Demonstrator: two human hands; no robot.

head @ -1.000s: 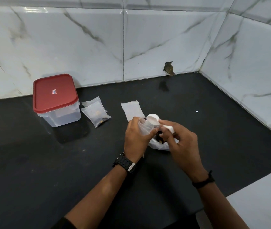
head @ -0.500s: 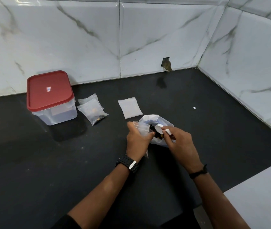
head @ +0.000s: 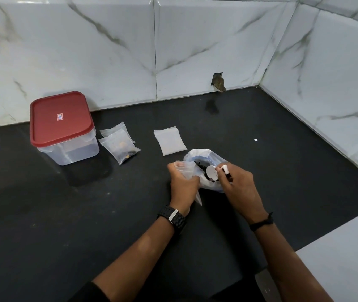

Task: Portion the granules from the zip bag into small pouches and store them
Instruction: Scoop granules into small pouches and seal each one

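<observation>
Far left, the red-lidded container [head: 61,127] sits shut by the wall; it's likely where the pouches get stored, so leave it for now. Just right of it lie two filled pouches [head: 119,144], overlapping, dark bits showing inside, so some portions look done. Next right, the stack of empty pouches [head: 169,140] lies flat on the black countertop [head: 43,214], just behind the zip bag.

Your left hand [head: 183,184] is clenched around a clear small pouch [head: 184,170], gripping it near the mouth right beside the zip bag's rim. Keep that mouth pinched open and upright, touching or just beside the bag's opening, so spills land back in the bag.

The zip bag [head: 202,155] stands open between your hands, dark granules [head: 201,166] visible inside. The white scoop [head: 212,173] is down in the mouth of the bag, bowl facing you. Can't tell whether it's loaded.

Your right hand [head: 239,186] is grasping the scoop handle between fingertips. Dig under the granules, lift level, don't heap it. The bag is thin and floppy, so expect the wall to fold in; steady it with your left knuckles. Tip slowly into the pouch, then seal before setting it down.
</observation>
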